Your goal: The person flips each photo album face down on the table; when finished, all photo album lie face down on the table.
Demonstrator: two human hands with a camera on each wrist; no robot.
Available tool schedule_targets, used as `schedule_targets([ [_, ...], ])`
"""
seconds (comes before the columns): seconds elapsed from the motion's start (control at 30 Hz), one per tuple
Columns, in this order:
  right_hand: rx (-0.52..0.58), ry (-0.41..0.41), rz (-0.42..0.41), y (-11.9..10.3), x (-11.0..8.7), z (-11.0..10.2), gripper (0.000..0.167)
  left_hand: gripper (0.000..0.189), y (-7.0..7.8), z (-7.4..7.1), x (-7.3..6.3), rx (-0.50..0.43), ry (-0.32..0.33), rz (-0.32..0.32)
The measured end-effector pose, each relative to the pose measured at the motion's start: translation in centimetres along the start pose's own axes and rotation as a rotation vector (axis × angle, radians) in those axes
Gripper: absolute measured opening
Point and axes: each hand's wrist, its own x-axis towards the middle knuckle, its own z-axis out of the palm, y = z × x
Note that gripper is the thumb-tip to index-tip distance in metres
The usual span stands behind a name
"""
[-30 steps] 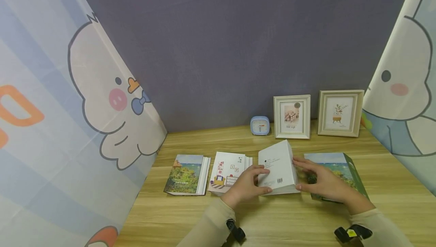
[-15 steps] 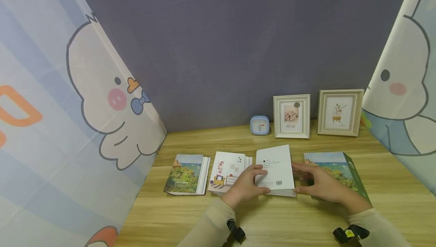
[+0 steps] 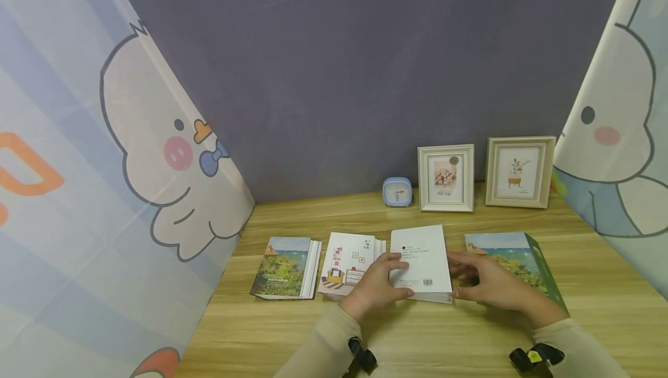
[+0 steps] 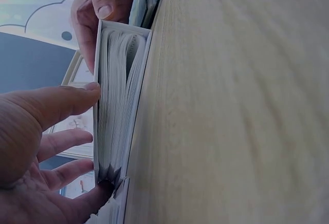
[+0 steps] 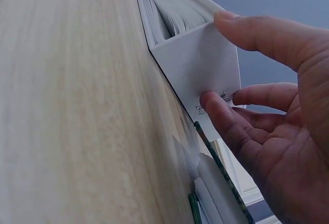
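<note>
A thick white photo album (image 3: 420,259), printed text and a barcode on its upper cover, lies between the hands on the wooden table. The left hand (image 3: 380,285) holds its left side, thumb at the front cover edge and a finger in at the page edges in the left wrist view. At the spine side is the right hand (image 3: 487,282); its thumb touches the front corner and its bent fingers rest against the spine (image 5: 198,72). Many pages (image 4: 115,100) show between the covers. Parts of the left and right edges are hidden by the fingers.
Left of the held album lie a white album with a room drawing (image 3: 347,262) and a landscape album (image 3: 283,268). Another landscape album (image 3: 514,259) is partly behind the right hand. A blue clock (image 3: 398,192) and two picture frames (image 3: 446,178) stand along the back.
The white photo album, tilted up a second ago, has come down flatter and turned straighter, shifting slightly left. The right hand followed it a little; the left hand has hardly moved.
</note>
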Motion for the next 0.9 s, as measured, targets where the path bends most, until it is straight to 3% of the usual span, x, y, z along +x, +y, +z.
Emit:
schedule_targets([
  [0.27,-0.011,0.004,0.008,0.28,-0.09,0.0,0.087,0.061,-0.24,-0.07,0.02,-0.021,-0.005,0.02],
  [0.9,0.008,-0.009,0.005,0.13,-0.16,-0.1,0.088,0.06,-0.04,-0.03,-0.08,-0.042,-0.01,-0.015],
])
